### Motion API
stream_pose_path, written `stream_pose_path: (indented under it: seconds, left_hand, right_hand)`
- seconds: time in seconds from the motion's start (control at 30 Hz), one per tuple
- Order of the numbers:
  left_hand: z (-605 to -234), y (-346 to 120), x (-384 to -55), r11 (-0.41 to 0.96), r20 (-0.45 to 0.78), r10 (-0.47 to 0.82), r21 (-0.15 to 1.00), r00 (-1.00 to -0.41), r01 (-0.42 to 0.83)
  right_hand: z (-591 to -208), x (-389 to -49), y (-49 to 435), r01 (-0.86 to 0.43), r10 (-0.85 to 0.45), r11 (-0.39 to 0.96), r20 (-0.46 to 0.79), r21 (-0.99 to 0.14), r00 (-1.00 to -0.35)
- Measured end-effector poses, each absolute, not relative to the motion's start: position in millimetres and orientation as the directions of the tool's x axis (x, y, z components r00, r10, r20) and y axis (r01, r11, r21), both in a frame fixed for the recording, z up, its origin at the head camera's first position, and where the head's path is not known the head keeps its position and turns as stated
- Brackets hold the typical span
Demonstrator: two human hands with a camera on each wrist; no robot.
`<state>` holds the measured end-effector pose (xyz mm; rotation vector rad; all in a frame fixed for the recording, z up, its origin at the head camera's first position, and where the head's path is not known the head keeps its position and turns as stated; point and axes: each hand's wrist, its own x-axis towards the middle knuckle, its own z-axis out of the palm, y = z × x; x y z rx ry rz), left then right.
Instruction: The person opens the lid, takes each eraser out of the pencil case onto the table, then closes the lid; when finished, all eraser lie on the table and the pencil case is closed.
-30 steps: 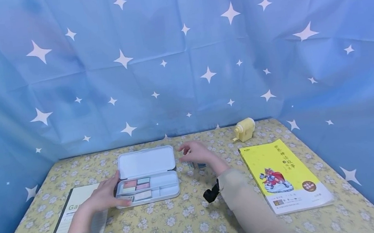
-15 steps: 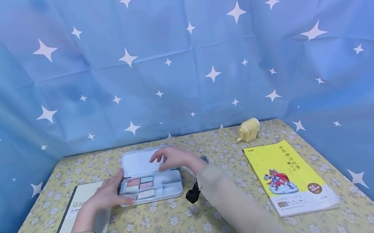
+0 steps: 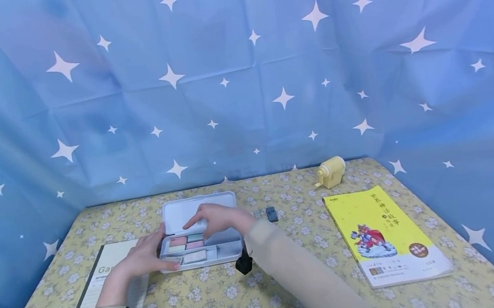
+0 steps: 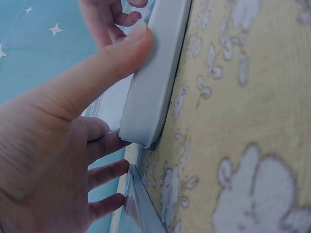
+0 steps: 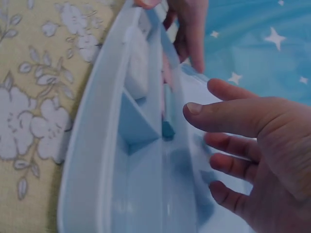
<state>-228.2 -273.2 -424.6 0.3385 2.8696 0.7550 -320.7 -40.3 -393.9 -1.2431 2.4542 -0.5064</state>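
A pale pencil case (image 3: 229, 249) lies with its lid (image 3: 179, 213) folded back. Pink, green and white blocks that look like erasers (image 3: 177, 241) fill its left part; the right compartments are bare. My left hand (image 3: 144, 257) holds the case's left end, the thumb on the front rim and the fingers round the end toward the hinge. Over the case hovers my right hand (image 3: 217, 217), fingers loosely bent with nothing between them. In the right wrist view a teal block (image 5: 168, 111) lies just beyond my right thumb, beside a white eraser (image 5: 138, 68).
Beneath my left forearm lies a notebook (image 3: 91, 293). A small dark blue object (image 3: 271, 214) sits right of the case, beside tiny clear pieces. Farther right are a yellow book (image 3: 374, 226) and a yellow crank pencil sharpener (image 3: 332, 172). A starry blue cloth (image 3: 240, 99) hangs behind the table.
My right hand has moved left, from beside the lid to over the case, uncovering the small dark blue object. My left hand stays on the case. The view has shifted slightly.
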Motion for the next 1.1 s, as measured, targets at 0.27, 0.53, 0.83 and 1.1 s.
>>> stream_pose_path:
  seconds: [0.27, 0.53, 0.83, 1.1]
  left_hand:
    - [-424.4, -273.1, -227.8, 0.851, -0.080, 0.263, 0.489, -0.961, 0.192]
    - [-423.6, -272.9, -227.8, 0.848, -0.078, 0.263, 0.494, -0.961, 0.192]
    - [-422.6, -272.1, -227.7, 0.848, -0.078, 0.256, 0.496, -0.963, 0.185]
    - [-423.9, -272.0, -228.4, 0.847, -0.082, 0.254, 0.500, -0.964, 0.181]
  right_hand:
    - [-401.3, -320.4, -45.7, -0.716, -0.800, 0.594, -0.168, -0.367, -0.577]
    - [-407.3, -318.1, -47.9, -0.709, -0.779, 0.623, -0.180, -0.330, -0.601]
    - [-410.1, -318.1, -45.6, -0.730, -0.795, 0.604, -0.166, -0.320, -0.584]
    - [-409.7, -316.8, -42.6, -0.732, -0.799, 0.595, -0.147, -0.331, -0.583]
